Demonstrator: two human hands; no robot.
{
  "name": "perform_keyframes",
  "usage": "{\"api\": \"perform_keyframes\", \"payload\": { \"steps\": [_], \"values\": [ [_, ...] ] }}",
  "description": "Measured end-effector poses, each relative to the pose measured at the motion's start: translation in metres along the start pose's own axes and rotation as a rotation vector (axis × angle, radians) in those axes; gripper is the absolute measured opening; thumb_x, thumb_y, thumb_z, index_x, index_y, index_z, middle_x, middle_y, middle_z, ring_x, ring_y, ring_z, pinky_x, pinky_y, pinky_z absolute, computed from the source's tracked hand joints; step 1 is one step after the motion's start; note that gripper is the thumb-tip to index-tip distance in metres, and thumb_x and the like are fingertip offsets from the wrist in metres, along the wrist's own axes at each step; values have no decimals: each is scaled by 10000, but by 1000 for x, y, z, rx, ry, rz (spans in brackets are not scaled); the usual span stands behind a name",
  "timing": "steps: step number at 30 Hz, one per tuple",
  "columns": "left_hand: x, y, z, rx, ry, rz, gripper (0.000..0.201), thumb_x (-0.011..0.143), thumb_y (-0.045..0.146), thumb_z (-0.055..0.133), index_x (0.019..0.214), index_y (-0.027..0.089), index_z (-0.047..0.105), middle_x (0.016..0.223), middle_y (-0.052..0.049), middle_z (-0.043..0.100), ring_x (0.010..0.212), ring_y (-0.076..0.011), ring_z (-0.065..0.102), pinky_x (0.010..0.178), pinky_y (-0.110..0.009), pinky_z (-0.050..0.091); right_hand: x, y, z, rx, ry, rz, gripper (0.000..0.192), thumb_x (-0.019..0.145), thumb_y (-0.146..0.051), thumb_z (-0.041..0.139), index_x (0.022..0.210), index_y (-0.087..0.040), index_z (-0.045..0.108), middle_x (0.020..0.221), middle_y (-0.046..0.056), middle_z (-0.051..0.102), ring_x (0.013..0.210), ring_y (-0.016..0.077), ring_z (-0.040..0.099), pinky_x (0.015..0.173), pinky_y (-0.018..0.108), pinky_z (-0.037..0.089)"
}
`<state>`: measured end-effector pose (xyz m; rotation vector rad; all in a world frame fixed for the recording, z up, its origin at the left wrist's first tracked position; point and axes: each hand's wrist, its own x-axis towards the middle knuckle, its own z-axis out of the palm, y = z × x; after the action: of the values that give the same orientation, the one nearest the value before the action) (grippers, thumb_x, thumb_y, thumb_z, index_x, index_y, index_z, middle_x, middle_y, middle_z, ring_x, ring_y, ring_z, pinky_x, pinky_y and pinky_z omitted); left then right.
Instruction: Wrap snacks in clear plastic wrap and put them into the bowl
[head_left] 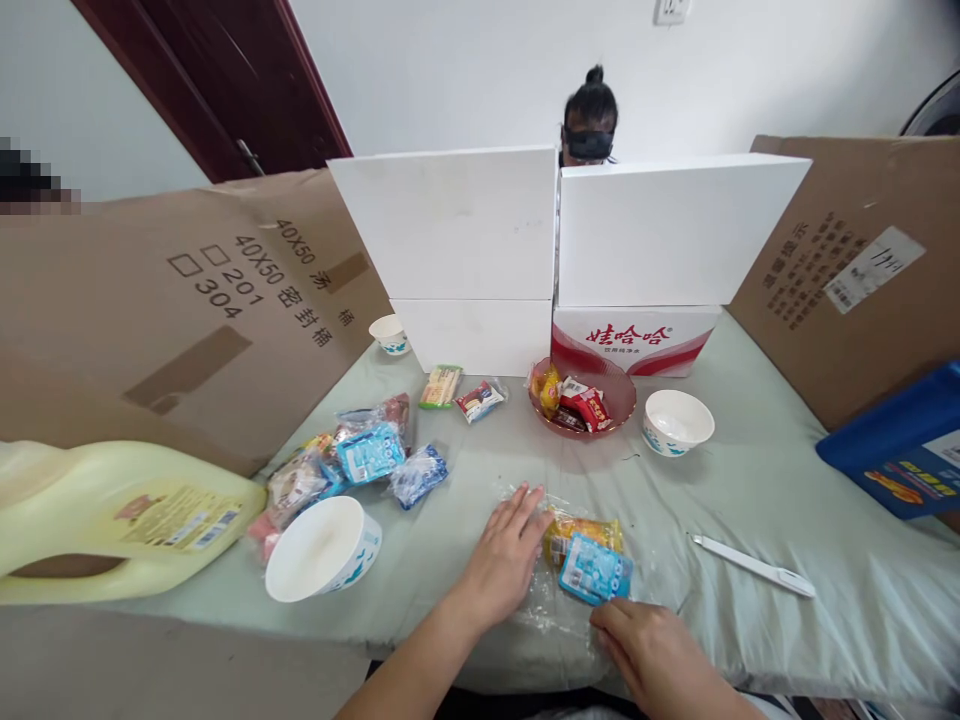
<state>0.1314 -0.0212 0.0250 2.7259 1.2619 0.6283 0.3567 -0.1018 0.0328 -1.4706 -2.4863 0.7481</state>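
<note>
A clear plastic bag (541, 607) lies flat on the table in front of me. On or inside it, I cannot tell which, are a yellow snack packet (581, 532) and a light-blue packet (598, 570). My left hand (504, 560) rests on the bag's left side, fingers stretched out and nothing gripped. With thumb and fingers pressed together, my right hand (649, 640) pinches the bag's near edge, just below the light-blue packet.
Left are a white bowl (322, 548), a heap of snack packets (371, 452) and a yellow jug (187, 500). Behind stand a pink glass bowl (621, 400), a paper bowl (677, 422) and white boxes (637, 240). A white cutter-like tool (754, 566) lies right. A person (590, 115) sits beyond.
</note>
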Motion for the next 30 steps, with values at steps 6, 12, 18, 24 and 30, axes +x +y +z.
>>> {"api": "perform_keyframes", "payload": {
  "steps": [6, 12, 18, 24, 30],
  "values": [
    [-1, 12, 9, -156, 261, 84, 271, 898, 66, 406, 995, 182, 631, 948, -82, 620, 912, -200, 580, 805, -354, 517, 15, 28, 7, -64, 303, -10, 295, 931, -150, 409, 1154, -232, 584, 1047, 68, 663, 952, 205, 630, 843, 346, 491],
    [-8, 21, 29, -322, 279, 69, 170, 906, 89, 409, 876, 177, 551, 889, -69, 560, 842, -184, 547, 760, -339, 511, 50, 28, 0, -104, 244, -76, 704, 742, -292, 725, 1384, -219, 446, 1407, 110, 481, 1295, 304, 416, 1076, 474, 342],
    [-16, 10, 42, -299, 246, -108, 319, 915, 157, 461, 1233, 181, 455, 1240, -139, 524, 1181, -251, 508, 974, -450, 471, 72, 34, -19, -107, 118, 127, 847, 684, -279, 739, 1443, -170, 380, 1199, 141, 610, 1088, 310, 550, 951, 457, 418],
    [-19, 4, 54, -185, 151, -81, 555, 938, 338, 517, 1428, 184, 306, 1373, -152, 502, 1270, -284, 480, 1021, -497, 433, 72, 32, -29, -36, 41, 134, 782, 660, -191, 634, 1412, -147, 419, 1374, 137, 507, 1246, 289, 457, 1062, 409, 351],
    [-16, 4, 57, -159, 31, 1, 711, 917, 437, 544, 1493, 180, 217, 1439, -143, 459, 1344, -301, 406, 1081, -524, 351, 65, 22, -15, -57, 33, 107, 780, 696, -132, 503, 1460, -168, 350, 1355, 125, 501, 1203, 253, 496, 1038, 399, 384]
  ]
}}
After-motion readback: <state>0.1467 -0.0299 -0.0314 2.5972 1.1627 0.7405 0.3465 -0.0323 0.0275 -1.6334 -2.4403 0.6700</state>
